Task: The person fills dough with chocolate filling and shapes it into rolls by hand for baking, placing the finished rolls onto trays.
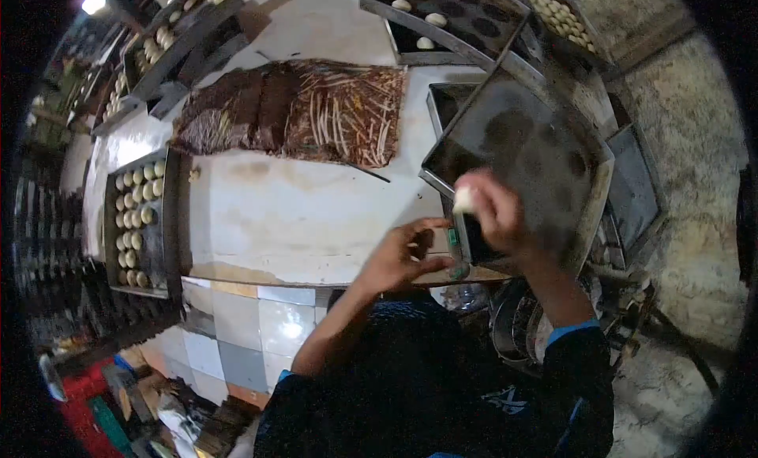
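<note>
My right hand (493, 209) is closed around a pale dough ball (464, 200), over the near left edge of a dark metal tray (545, 134). No dough balls show on this tray. My left hand (407, 255) is just left of it, over the near edge of the white table (300, 213), fingers spread and curved with nothing between them. A small green object (452, 236) is beside its fingertips, by the tray's side.
A tray of dough balls (175, 221) sits at the left. A crumpled brown plastic sheet (292, 110) lies across the table, with a thin dark stick (367, 172) near it. More trays are at the back left and back right. A rough wall (679, 142) stands at the right.
</note>
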`<action>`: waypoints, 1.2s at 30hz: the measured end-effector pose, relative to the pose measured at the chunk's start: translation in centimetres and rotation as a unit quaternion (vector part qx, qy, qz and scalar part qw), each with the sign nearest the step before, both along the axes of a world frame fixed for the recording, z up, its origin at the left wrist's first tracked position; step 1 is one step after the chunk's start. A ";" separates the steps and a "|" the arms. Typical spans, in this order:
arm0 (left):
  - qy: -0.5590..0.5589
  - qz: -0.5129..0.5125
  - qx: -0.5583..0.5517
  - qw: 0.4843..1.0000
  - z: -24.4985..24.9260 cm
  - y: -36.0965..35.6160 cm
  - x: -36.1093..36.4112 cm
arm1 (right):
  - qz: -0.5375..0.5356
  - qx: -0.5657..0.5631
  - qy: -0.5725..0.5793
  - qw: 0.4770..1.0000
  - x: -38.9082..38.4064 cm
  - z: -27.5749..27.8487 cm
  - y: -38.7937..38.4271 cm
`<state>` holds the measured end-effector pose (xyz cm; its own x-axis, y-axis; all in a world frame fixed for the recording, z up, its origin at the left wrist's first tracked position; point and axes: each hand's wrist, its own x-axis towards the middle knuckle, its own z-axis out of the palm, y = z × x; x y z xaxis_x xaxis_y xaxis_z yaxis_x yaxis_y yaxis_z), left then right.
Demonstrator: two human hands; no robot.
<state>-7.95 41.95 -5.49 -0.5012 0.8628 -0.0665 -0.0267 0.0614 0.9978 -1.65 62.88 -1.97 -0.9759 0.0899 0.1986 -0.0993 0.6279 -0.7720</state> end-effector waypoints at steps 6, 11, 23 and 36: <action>-0.076 0.165 0.039 0.983 -2.6 -9.4 -3.3 | 0.055 0.359 -0.167 0.917 -1.5 -8.1 7.4; 0.004 0.299 -0.101 0.949 -2.7 -22.9 -5.1 | -0.021 0.275 -0.031 0.961 -3.7 -2.2 3.3; 0.170 0.262 -0.492 0.812 -8.7 -54.6 -23.3 | 0.074 0.103 0.127 0.984 -12.1 -2.8 -28.0; 0.205 0.329 0.110 0.915 5.6 -28.6 -4.2 | 0.039 -0.309 -0.044 0.949 -6.3 2.1 -34.6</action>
